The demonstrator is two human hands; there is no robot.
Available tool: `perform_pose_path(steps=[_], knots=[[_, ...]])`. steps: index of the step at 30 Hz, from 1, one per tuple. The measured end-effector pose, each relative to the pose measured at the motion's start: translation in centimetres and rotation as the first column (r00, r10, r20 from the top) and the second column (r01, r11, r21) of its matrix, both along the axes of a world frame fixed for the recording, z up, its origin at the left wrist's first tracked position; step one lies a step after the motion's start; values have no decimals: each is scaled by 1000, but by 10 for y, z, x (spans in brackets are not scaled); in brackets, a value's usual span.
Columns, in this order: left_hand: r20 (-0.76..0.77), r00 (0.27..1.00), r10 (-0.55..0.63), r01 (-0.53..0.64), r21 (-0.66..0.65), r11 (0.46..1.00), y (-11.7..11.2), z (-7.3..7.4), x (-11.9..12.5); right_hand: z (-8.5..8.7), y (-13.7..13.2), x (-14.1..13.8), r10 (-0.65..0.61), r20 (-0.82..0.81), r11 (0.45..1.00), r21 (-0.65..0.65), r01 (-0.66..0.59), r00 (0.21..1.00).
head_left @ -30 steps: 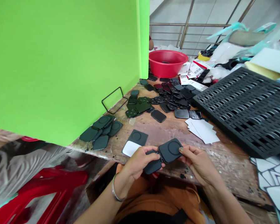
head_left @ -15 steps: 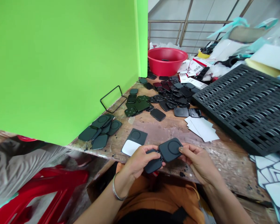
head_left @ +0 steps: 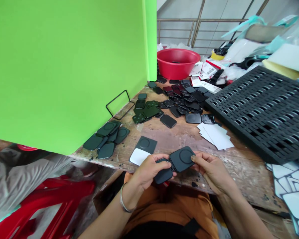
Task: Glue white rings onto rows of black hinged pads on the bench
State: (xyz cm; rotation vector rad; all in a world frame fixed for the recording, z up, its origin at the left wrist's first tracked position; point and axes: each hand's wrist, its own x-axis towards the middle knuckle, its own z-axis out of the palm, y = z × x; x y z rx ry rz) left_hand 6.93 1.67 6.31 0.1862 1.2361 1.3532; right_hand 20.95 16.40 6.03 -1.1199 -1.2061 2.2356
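Observation:
A black folding wireless charger is spread at its hinge above the table's front edge, the ring on one pad facing up. My left hand is closed on its left pad, thumb on top near the hinge. At the right pad's outer corner, my right hand pinches with thumb and fingers. A dark sheet with a ring mark lies just beyond my left hand, its lower part covered by a white rounded piece. Several similar dark pads are heaped to the left.
Piles of dark charger parts spread over the wooden table. White cards lie near a black slotted rack on the right. A red basin stands at the back. A green panel walls the left side.
The view has shifted very slightly. Both hands keep the same hold on the charger, and nothing on the table has visibly moved.

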Motion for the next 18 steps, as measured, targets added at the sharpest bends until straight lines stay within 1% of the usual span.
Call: perform_pose_path(steps=[3, 5, 8, 11, 18], knots=[[-9, 1000, 9, -9, -23, 1000, 1, 2, 1, 1, -1, -1, -6, 9, 1000, 4, 6, 1000], [-7, 1000, 6, -6, -12, 1000, 1, 2, 1, 2, -1, -1, -12, 18, 1000, 17, 12, 1000], [1, 1000, 9, -9, 5, 1000, 0, 2, 2, 3, -2, -1, -20, 37, 999, 49, 18, 999], [2, 1000, 17, -17, -14, 1000, 0, 2, 2, 3, -2, -2, -27, 60, 995, 95, 21, 998], [-12, 1000, 8, -9, -24, 1000, 1, 4, 1, 0, -2, 0, 25, 51, 987, 157, -33, 998]])
